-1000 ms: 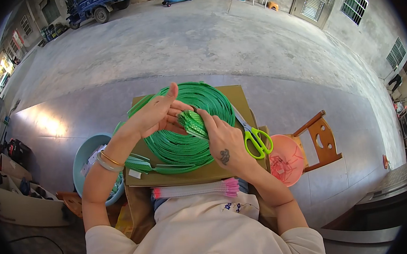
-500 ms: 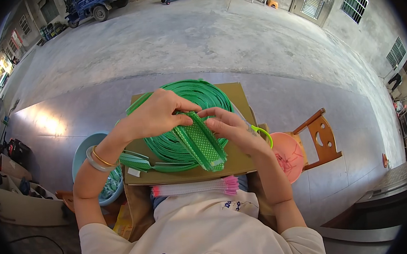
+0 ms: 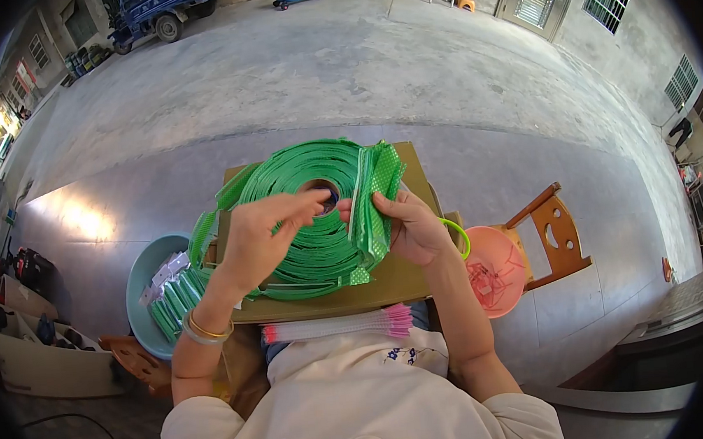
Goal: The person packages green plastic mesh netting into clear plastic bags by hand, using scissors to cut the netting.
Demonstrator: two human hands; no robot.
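Observation:
My right hand (image 3: pixel 414 224) grips a bundle of green dotted plastic strips (image 3: pixel 376 193), thumb on the near face, holding it upright at a tilt. Apart from the bundle, my left hand (image 3: pixel 270 230) hovers over the large coiled roll of green strip (image 3: pixel 282 171), fingers stretched toward the roll's centre hole and nothing visible in them. That roll lies flat on a brown cardboard box (image 3: pixel 420 164) in front of me. A bright green loop, like a scissors handle (image 3: pixel 462 240), shows beside my right wrist.
Across my lap lies a bundle of clear sticks with pink ends (image 3: pixel 335 326). A blue basin (image 3: pixel 137 278) with green packets stands left; a pink basin (image 3: pixel 498 245) with pink strips stands right, by a wooden chair (image 3: pixel 564 240). A blue truck (image 3: pixel 153 12) is parked far off.
My left hand has let go of the green bundle and moved left and down. My right hand has turned the bundle more upright and now holds it alone.

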